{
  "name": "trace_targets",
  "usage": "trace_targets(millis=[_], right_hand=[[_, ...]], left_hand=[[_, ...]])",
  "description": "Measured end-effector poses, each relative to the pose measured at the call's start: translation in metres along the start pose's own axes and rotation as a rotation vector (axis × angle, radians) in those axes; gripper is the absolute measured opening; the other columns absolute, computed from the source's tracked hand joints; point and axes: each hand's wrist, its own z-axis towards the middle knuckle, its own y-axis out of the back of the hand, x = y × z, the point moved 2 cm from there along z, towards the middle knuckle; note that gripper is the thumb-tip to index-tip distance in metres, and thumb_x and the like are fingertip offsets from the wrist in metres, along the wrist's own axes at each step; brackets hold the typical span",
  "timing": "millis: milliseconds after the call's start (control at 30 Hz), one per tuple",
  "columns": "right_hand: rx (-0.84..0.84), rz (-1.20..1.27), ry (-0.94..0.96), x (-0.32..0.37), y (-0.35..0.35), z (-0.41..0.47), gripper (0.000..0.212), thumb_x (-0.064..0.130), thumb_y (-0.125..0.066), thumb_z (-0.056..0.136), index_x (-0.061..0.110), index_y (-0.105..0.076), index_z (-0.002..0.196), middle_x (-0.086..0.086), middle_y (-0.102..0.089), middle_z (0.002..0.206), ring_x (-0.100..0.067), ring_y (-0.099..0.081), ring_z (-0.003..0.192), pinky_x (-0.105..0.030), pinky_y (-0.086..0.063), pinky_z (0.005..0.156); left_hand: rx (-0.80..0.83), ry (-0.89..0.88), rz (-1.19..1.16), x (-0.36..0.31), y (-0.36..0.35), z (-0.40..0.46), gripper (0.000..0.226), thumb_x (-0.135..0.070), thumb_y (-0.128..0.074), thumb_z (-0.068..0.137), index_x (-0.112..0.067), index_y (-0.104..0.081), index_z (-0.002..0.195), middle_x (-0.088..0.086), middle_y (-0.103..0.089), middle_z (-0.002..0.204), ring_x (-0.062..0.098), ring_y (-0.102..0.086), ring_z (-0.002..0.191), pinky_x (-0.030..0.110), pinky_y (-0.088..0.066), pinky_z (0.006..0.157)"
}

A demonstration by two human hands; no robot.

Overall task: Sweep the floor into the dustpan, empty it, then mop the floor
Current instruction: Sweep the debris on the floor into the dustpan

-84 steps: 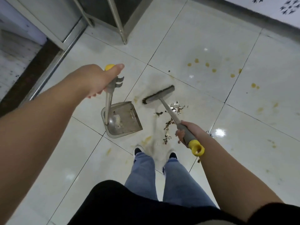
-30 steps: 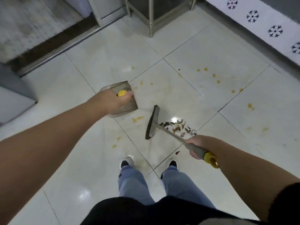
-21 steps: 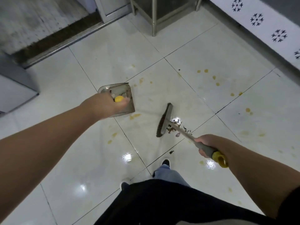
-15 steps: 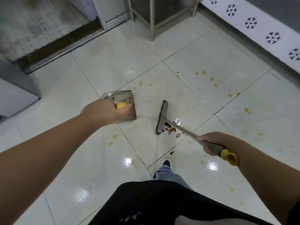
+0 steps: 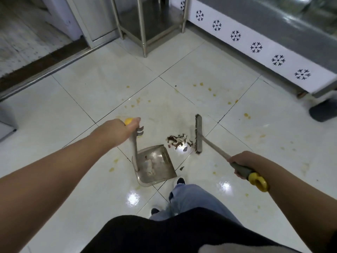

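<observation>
Both arms bare, reaching forward and down. Left hand (image 5: 116, 131) out in front at arm's length, fingers curled round the top of the dustpan handle (image 5: 134, 148), thumb lying along its yellow end. Right hand (image 5: 242, 161) lower and nearer the body, elbow bent, fingers wrapped round the grey grip of the broom handle (image 5: 240, 168), just above its yellow end loop. Legs in jeans below, one foot stepped ahead of the other.

Tiled floor (image 5: 87, 114); debris (image 5: 177, 140); dustpan (image 5: 155, 165)
</observation>
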Motion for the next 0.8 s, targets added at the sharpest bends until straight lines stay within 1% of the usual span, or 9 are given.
trace_targets(millis=[100, 233, 333, 433, 533, 600, 633, 733, 800], right_hand=[[-0.044, 0.022, -0.017, -0.025, 0.006, 0.007, 0.022, 0.018, -0.056, 0.094, -0.002, -0.047, 0.094, -0.017, -0.053, 0.072, -0.022, -0.051, 0.05, -0.02, -0.042, 0.034], [-0.053, 0.146, -0.046, -0.05, 0.016, 0.027, 0.022, 0.012, -0.056, 0.094, -0.002, -0.046, 0.081, -0.019, -0.051, 0.072, -0.026, -0.052, 0.052, -0.03, -0.045, 0.042], [-0.041, 0.283, -0.109, -0.061, 0.019, 0.043, 0.02, 0.007, -0.054, 0.094, -0.001, -0.044, 0.078, -0.017, -0.046, 0.072, -0.025, -0.051, 0.044, -0.019, -0.042, 0.027], [0.028, 0.333, -0.15, -0.06, 0.013, 0.057, 0.013, 0.006, -0.049, 0.096, -0.004, -0.041, 0.099, -0.018, -0.046, 0.072, -0.027, -0.047, 0.054, -0.021, -0.041, 0.024], [0.144, 0.477, -0.204, -0.054, 0.005, 0.075, 0.012, 0.005, -0.042, 0.096, 0.001, -0.037, 0.105, -0.016, -0.041, 0.08, -0.03, -0.049, 0.061, -0.029, -0.051, 0.038], [0.218, 0.543, -0.243, -0.049, 0.006, 0.083, 0.003, 0.005, -0.039, 0.093, 0.001, -0.038, 0.094, -0.016, -0.042, 0.082, -0.032, -0.053, 0.065, -0.036, -0.054, 0.053], [0.238, 0.544, -0.255, -0.048, 0.007, 0.087, 0.004, 0.004, -0.039, 0.092, 0.002, -0.039, 0.088, -0.017, -0.044, 0.08, -0.03, -0.054, 0.063, -0.036, -0.054, 0.054], [0.232, 0.593, -0.231, -0.05, 0.006, 0.097, 0.013, 0.005, -0.041, 0.092, 0.005, -0.039, 0.079, -0.012, -0.046, 0.064, -0.02, -0.05, 0.047, -0.022, -0.048, 0.037], [0.185, 0.701, -0.21, -0.051, 0.002, 0.1, 0.021, 0.013, -0.046, 0.096, 0.008, -0.039, 0.077, -0.009, -0.044, 0.054, -0.017, -0.047, 0.038, -0.018, -0.045, 0.033]], left_hand=[[0.037, 0.097, -0.068, 0.005, 0.001, -0.001, 0.072, -0.071, -0.024, 0.084, -0.007, -0.046, 0.059, 0.012, -0.054, 0.062, 0.024, -0.051, 0.053, 0.03, -0.042, 0.063], [0.015, 0.092, -0.01, -0.003, 0.002, -0.004, 0.073, -0.073, -0.023, 0.082, -0.008, -0.047, 0.059, 0.01, -0.054, 0.064, 0.023, -0.05, 0.056, 0.03, -0.04, 0.062], [0.031, 0.117, 0.035, -0.021, 0.007, -0.001, 0.074, -0.074, -0.022, 0.08, -0.008, -0.048, 0.059, 0.011, -0.054, 0.062, 0.022, -0.05, 0.055, 0.029, -0.039, 0.061], [0.005, 0.15, 0.05, -0.035, 0.019, 0.009, 0.077, -0.076, -0.024, 0.079, -0.007, -0.049, 0.057, 0.011, -0.053, 0.056, 0.023, -0.052, 0.05, 0.028, -0.038, 0.058], [0.008, 0.2, -0.015, -0.049, 0.028, 0.014, 0.076, -0.08, -0.026, 0.065, -0.008, -0.047, 0.053, 0.007, -0.049, 0.047, 0.023, -0.048, 0.044, 0.028, -0.039, 0.058], [-0.001, 0.225, -0.065, -0.055, 0.032, 0.017, 0.072, -0.078, -0.027, 0.064, -0.01, -0.043, 0.05, 0.002, -0.042, 0.039, 0.022, -0.041, 0.039, 0.027, -0.035, 0.053], [-0.013, 0.236, -0.089, -0.057, 0.035, 0.019, 0.071, -0.077, -0.029, 0.069, -0.01, -0.043, 0.051, 0.001, -0.041, 0.039, 0.021, -0.039, 0.039, 0.027, -0.032, 0.051], [-0.033, 0.26, -0.119, -0.061, 0.041, 0.027, 0.069, -0.072, -0.032, 0.08, -0.008, -0.046, 0.057, 0.004, -0.045, 0.048, 0.021, -0.039, 0.042, 0.026, -0.032, 0.05], [-0.015, 0.268, -0.135, -0.063, 0.042, 0.034, 0.068, -0.07, -0.033, 0.082, -0.008, -0.047, 0.059, 0.005, -0.045, 0.05, 0.021, -0.039, 0.043, 0.026, -0.032, 0.05]])
